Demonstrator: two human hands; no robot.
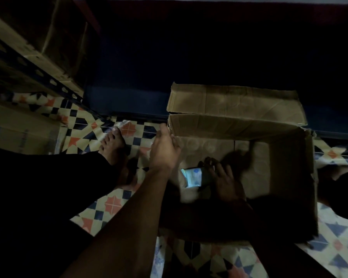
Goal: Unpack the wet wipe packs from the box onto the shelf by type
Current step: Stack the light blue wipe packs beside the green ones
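A person bent over an open cardboard box (pixel 237 119) on the patterned tile floor (pixel 113 203), both arms reaching down in dim light.

The box stood with its far flaps folded back against a dark blue wall base; a metal shelf (pixel 38 63) loaded with cartons rose at the left, well apart from it. A bare foot (pixel 113 145) was planted on the tiles just left of the box. The left hand (pixel 165 149) hovered at the box's left edge, fingers loosely spread and holding nothing. Inside the box, the right hand (pixel 225 177) gripped a wet wipe pack (pixel 193 176), its fingers curled over the pack's right end, above pale packs lying beneath.
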